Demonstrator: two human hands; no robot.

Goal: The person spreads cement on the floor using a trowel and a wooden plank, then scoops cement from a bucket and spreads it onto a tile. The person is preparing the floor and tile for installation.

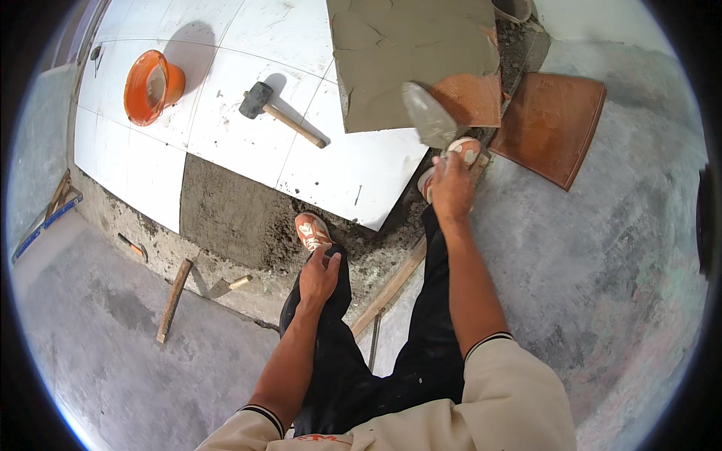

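Note:
My right hand [452, 188] is closed around the handle of a pointing trowel [427, 116]. The trowel's blade, coated in wet mortar, is over the near edge of a tile [459, 98] lying back side up. Grey mortar [410, 56] is spread across most of that tile, while its near right corner shows bare orange-brown ribbing. My left hand [320, 278] rests on my left knee, fingers loosely extended and holding nothing. The upturned tile lies on white floor tiles [241, 158], to the right of a rubber mallet [257, 100] with a wooden handle.
An orange bucket [173, 83] stands on the white tiles. A brown tile [553, 124] leans or lies at right. Near my feet are rough mortar [233, 214] and a long wooden board [395, 284]. A second trowel [219, 289], a wood strip [174, 301] and a blue level [49, 224] lie left.

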